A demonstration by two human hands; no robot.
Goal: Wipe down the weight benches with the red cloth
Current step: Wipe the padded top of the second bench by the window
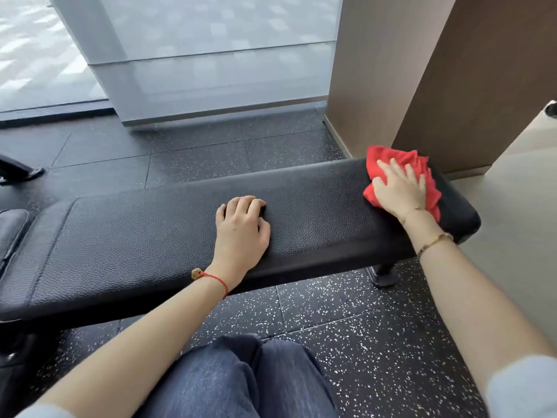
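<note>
A black padded weight bench (150, 236) runs across the view from lower left to right. The red cloth (376, 164) lies crumpled on the pad near its right end. My right hand (399, 188) presses flat on the cloth with straight, spread fingers. My left hand (242, 229) rests on the middle of the pad, its fingers bent over the far edge and nothing held in it.
A brown pillar (422, 70) stands right behind the bench's right end, with a pale surface (518, 182) to the right. Frosted glass panels (211, 61) line the back. Speckled black rubber floor (361, 327) surrounds the bench. A second pad (12, 227) adjoins at left. My knees (247, 381) are below.
</note>
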